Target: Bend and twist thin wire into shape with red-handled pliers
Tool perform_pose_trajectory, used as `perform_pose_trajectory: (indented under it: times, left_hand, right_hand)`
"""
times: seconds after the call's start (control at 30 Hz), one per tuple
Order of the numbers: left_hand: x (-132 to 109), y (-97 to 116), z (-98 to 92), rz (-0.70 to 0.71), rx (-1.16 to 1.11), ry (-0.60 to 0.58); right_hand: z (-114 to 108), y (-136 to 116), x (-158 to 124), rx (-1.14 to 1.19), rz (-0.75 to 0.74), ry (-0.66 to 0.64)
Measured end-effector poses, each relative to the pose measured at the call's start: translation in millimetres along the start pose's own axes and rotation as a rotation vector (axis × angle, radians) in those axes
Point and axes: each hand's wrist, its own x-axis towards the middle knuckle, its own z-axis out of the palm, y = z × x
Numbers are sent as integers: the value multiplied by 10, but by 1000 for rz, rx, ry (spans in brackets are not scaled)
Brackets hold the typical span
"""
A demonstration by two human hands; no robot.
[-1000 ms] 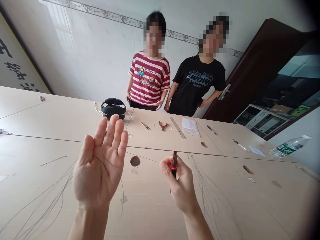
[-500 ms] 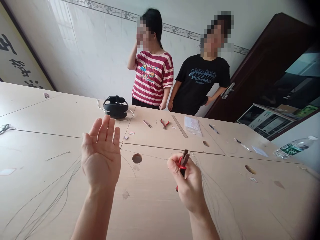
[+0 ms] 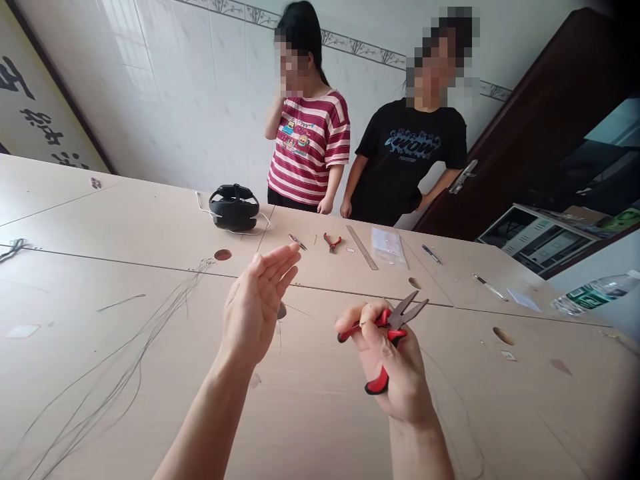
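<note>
Our right hand (image 3: 395,373) grips red-handled pliers (image 3: 396,320), jaws apart, nose up-right. Left hand (image 3: 257,303) spread flat, empty, over tabletop (image 3: 100,227) w/ thin wires (image 3: 120,377).

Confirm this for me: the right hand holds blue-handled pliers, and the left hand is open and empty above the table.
Not quite: the head view shows the pliers in the right hand have red handles, not blue. The rest stands: the left hand is open and empty above the table.
</note>
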Motion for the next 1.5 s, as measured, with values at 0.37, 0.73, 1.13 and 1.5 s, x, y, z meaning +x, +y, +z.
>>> perform_pose_trajectory:
  times: [0.37,0.73,1.13,1.5]
  left_hand:
    - [-55,-61,-2,-228,686,-525]
    - [-72,-31,-89,-838,342,-1102]
    - [-256,-47,-372,-390,-144,-594]
    - [-60,190,72,57,-244,-171]
  right_hand:
    - [-148,-44,-25,14,-47,-49]
    - [-195,106,94,-95,-75,142]
    - [138,292,117,-199,-25,240]
    - [287,270,76,-209,8,72]
